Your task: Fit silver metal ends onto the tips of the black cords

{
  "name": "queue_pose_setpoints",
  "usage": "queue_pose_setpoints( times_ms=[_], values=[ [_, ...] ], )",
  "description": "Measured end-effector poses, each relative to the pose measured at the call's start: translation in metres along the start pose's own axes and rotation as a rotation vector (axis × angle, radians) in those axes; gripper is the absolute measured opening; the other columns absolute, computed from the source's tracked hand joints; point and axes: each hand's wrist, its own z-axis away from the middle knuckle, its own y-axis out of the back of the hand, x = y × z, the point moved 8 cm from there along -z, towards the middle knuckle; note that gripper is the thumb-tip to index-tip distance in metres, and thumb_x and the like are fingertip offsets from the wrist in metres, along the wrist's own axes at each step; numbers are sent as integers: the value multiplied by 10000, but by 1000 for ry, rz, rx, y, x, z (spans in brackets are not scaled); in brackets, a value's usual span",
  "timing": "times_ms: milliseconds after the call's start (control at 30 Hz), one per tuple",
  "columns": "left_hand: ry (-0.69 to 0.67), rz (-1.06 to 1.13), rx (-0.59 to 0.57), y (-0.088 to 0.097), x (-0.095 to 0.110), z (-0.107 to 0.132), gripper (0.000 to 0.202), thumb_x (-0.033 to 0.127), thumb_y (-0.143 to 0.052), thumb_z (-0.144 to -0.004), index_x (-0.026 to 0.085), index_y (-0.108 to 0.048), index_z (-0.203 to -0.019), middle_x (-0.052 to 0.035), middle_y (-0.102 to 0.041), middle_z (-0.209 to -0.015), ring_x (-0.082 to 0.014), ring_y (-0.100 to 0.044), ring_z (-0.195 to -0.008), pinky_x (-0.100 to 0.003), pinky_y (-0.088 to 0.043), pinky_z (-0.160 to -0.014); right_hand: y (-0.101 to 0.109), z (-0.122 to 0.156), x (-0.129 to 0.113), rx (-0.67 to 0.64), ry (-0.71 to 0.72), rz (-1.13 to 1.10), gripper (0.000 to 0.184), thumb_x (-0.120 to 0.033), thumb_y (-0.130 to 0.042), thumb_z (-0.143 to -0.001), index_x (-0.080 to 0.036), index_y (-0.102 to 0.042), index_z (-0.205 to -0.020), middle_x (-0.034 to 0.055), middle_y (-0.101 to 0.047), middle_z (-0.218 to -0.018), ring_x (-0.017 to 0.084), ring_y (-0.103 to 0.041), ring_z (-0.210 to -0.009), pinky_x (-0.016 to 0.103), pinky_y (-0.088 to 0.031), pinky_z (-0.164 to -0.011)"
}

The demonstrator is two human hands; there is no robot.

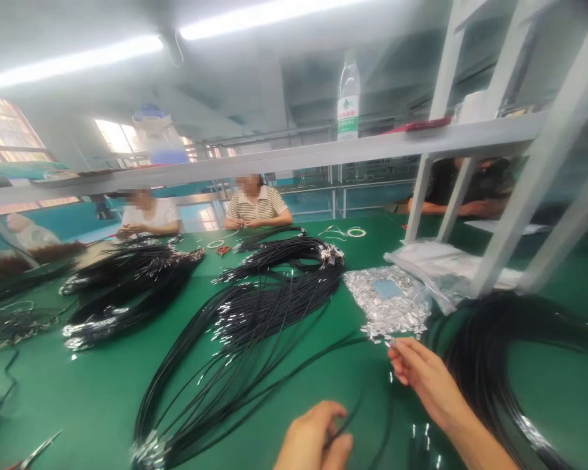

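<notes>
My left hand [313, 437] is at the bottom middle, fingers curled around a thin black cable [353, 412]; the cable is blurred. To its right, my right hand [424, 375] pinches a small silvery piece [392, 343], mostly hidden by the fingertips. Just beyond those fingertips lies a clear bag of small silvery metal pieces [387, 303], with a pale blue patch on top. A long bundle of black cables [274, 307] with silvery ends spreads over the green table left of the bag. Another black cable bundle [480, 352] curves beside my right forearm.
More cable bundles [132, 294] lie at left, with scissors [36, 452] at the lower left and red-handled scissors [223, 250] farther back. White shelf posts [514, 163] rise at right; a bottle [348, 98] stands on the shelf [284, 155]. Several people sit across the table.
</notes>
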Motion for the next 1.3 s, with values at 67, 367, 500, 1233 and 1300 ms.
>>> queue_pose_setpoints(
  times_ms=[67, 367, 500, 1233, 1300],
  values=[
    [12, 33, 67, -6, 21, -26, 283, 258, -548, -797, 207, -668, -1048, -35, -659, -772, -166, -572, -663, -234, -435, -612, -8, 5, -1, -57, -78, -274, 389, -517, -755, -698, -166, -620, -798, 27, -576, -745, 104, -457, -559, 214, -371, -465],
    [30, 173, 177, -32, 45, -78, 245, 305, -415, -906, 171, -602, -821, -1, -555, -643, -143, -489, -594, -234, -330, -550, -22, 13, -4, -172, -181, -667, 290, -412, -765, -718, -165, -612, -721, -8, -542, -652, 37, -295, -452, 170, -267, -427],
    [6, 127, 196, -46, 25, -74, 301, 338, -376, -933, 191, -564, -751, 26, -495, -583, -127, -433, -533, -236, -287, -520, -24, 13, 5, -159, -241, -640, 314, -398, -825, -659, -153, -643, -732, -15, -541, -621, 10, -244, -426, 156, -217, -416],
    [-28, -233, 218, -49, 13, -67, 300, 229, -361, -955, 234, -642, -851, -29, -709, -716, -175, -662, -642, -228, -367, -570, -2, 11, 17, 52, -295, -499, 450, -394, -879, -544, -146, -724, -886, 96, -688, -854, 77, -411, -548, 186, -359, -447],
    [-22, -248, 214, -49, 13, -67, 290, 222, -369, -952, 237, -645, -864, -30, -714, -735, -181, -670, -665, -230, -374, -580, -3, 11, 15, 23, -267, -502, 377, -345, -862, -550, -150, -722, -840, 90, -678, -876, 99, -445, -607, 203, -388, -498]
  ],
)
